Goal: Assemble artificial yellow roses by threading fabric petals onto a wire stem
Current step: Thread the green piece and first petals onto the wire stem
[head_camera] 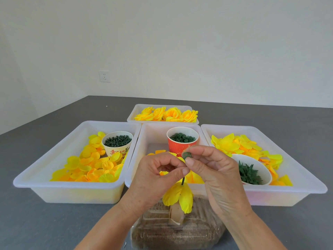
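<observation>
A dark wire stem (183, 181) stands upright from a holder (175, 216) on a clear box, with yellow fabric petals (180, 194) hanging on it. My left hand (155, 179) pinches the stem's top, which its fingers hide. Just above, my right hand (212, 170) pinches a small green ring (186, 155) between thumb and forefinger. The red cup (182, 141) of green rings stands right behind my hands.
Three white trays sit side by side: the left tray (46, 170) has loose petals and a cup of green pieces (117, 141), the right tray (306, 179) has petals and a white bowl of green calyxes (252, 170). Finished yellow roses (167, 114) fill a far tray.
</observation>
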### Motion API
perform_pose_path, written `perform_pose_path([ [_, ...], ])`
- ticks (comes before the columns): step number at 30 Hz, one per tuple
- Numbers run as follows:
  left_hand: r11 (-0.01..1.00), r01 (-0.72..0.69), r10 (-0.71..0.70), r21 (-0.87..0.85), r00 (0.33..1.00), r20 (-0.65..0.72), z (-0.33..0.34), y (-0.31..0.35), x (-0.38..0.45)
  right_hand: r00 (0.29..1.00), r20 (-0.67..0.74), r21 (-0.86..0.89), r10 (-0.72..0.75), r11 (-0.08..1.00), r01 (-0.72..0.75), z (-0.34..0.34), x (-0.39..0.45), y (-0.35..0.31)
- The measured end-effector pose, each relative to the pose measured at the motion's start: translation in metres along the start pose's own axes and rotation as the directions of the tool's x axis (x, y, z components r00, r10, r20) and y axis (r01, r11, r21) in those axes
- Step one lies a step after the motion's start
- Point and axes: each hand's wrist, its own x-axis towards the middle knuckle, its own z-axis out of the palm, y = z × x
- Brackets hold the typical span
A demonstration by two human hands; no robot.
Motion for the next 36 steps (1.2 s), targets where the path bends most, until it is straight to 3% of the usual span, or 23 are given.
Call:
perform_pose_path([
  [26, 1.000, -0.009, 0.009, 0.009, 1.000, -0.008, 0.000, 0.000, 0.000, 0.999, -0.032, -0.018, 0.036, 0.999, -0.037, -0.002, -0.005, 0.002],
  [30, 0.999, 0.016, -0.015, 0.043, 1.000, -0.014, -0.002, -0.001, -0.002, 0.998, -0.004, -0.032, 0.070, 0.997, -0.070, -0.002, -0.007, 0.001],
  [36, 0.994, 0.104, -0.107, -0.037, 0.988, -0.115, -0.010, 0.001, -0.001, 0.980, 0.040, -0.119, 0.193, 0.975, -0.187, -0.007, -0.009, 0.002],
])
